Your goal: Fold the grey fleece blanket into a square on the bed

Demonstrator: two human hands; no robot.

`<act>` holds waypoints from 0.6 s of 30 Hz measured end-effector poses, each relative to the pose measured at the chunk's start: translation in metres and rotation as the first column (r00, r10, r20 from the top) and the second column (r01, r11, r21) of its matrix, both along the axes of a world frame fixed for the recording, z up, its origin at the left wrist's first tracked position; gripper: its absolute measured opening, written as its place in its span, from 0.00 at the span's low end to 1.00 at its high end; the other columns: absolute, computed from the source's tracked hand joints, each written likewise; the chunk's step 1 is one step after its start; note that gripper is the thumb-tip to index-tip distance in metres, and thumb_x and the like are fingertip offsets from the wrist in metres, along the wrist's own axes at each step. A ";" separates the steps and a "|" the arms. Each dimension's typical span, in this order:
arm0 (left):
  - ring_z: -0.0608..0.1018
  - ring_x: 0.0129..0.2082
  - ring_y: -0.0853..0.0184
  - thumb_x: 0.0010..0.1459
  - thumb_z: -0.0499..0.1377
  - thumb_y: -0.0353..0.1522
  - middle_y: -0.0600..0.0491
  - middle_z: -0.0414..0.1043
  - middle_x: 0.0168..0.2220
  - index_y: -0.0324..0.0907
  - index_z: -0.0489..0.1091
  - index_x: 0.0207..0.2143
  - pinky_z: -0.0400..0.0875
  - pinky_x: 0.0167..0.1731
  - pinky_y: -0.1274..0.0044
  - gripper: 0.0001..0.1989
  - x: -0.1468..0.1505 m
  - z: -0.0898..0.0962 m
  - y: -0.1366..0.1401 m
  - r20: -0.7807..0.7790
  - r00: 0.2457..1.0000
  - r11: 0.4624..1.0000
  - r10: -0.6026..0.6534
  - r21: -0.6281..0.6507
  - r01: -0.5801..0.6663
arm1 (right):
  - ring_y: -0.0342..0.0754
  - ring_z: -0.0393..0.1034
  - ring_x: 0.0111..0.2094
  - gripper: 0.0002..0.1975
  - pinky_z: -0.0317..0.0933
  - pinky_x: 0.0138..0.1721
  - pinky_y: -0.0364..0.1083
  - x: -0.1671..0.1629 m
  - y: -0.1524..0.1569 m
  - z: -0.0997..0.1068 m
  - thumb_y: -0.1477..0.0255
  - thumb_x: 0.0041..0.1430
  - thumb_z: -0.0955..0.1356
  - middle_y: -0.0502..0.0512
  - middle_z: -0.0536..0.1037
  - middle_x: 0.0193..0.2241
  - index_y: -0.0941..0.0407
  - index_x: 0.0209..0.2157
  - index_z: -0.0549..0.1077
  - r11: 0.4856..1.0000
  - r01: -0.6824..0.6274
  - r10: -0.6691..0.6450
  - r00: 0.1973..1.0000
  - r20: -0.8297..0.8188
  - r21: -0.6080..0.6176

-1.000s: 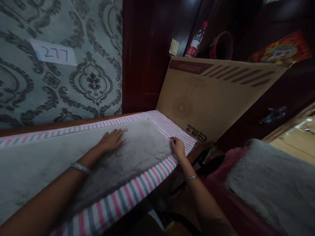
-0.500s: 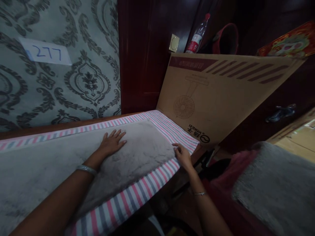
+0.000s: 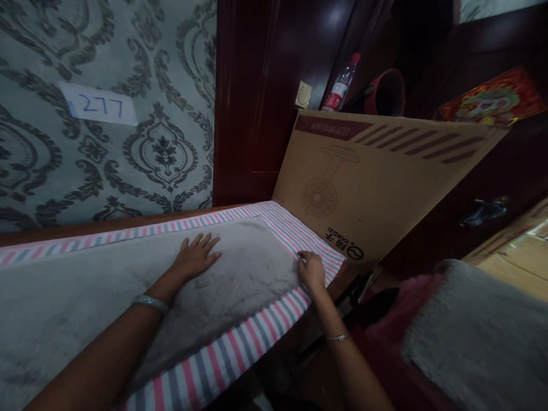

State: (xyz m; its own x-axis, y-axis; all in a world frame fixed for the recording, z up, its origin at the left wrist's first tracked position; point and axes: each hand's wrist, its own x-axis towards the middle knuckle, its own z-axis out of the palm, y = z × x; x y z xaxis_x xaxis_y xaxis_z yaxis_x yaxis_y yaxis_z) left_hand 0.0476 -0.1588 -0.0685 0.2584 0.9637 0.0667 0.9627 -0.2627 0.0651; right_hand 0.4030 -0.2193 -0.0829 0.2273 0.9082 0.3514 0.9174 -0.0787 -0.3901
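A long grey plush mat [image 3: 248,268] lies flat over a cloth with pink, white and grey-blue stripes [image 3: 240,345]. My left hand [image 3: 197,256] rests palm down on the mat, its fingers spread. At the mat's right end, close to its near corner, my right hand [image 3: 311,270] has its fingers curled and pinched on the mat's edge, where the striped cloth shows beyond. The fingertips partly hide the bit of edge they grip.
Behind the right end stands a large cardboard box [image 3: 363,182], with a plastic bottle [image 3: 340,88] above its rim. A patterned wall [image 3: 166,154] runs along the far side. Another grey plush piece [image 3: 479,331] lies at the right, beside a door handle [image 3: 483,211].
My right hand has shifted slightly left along the mat's end, its fingers more curled. My left hand stays flat in place. The view has tilted up a little.
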 end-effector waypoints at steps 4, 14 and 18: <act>0.49 0.70 0.53 0.65 0.44 0.46 0.50 0.45 0.70 0.50 0.51 0.68 0.44 0.64 0.53 0.31 -0.001 0.001 0.000 0.002 1.000 1.000 -0.012 0.001 0.012 | 0.52 0.62 0.60 0.25 0.53 0.61 0.49 -0.054 0.038 0.026 0.72 0.66 0.59 0.65 0.69 0.60 0.67 0.61 0.64 0.931 -0.355 0.357 0.934 0.007 -0.088; 0.48 0.70 0.55 0.65 0.43 0.48 0.52 0.44 0.70 0.52 0.51 0.68 0.43 0.65 0.54 0.31 -0.003 -0.005 0.003 0.006 1.000 1.000 -0.002 0.000 0.002 | 0.57 0.42 0.69 0.27 0.39 0.66 0.60 -0.107 0.132 0.029 0.58 0.71 0.55 0.52 0.51 0.69 0.53 0.66 0.57 0.863 -0.423 0.450 0.892 0.041 -0.276; 0.48 0.70 0.55 0.65 0.43 0.48 0.51 0.44 0.70 0.50 0.49 0.68 0.41 0.65 0.53 0.32 -0.003 -0.005 0.000 0.038 0.999 1.000 0.001 -0.018 -0.001 | 0.56 0.40 0.70 0.30 0.40 0.66 0.60 -0.098 0.145 0.022 0.55 0.71 0.52 0.52 0.44 0.71 0.52 0.69 0.50 0.873 -0.320 0.380 0.919 0.104 -0.368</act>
State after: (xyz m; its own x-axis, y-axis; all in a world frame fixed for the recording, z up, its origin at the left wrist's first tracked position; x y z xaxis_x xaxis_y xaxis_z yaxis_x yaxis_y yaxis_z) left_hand 0.0449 -0.1587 -0.0737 0.2552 0.9651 0.0587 0.9596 -0.2602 0.1067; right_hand 0.3052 -0.0740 -0.0606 -0.1622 0.9867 0.0144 0.9582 0.1609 -0.2365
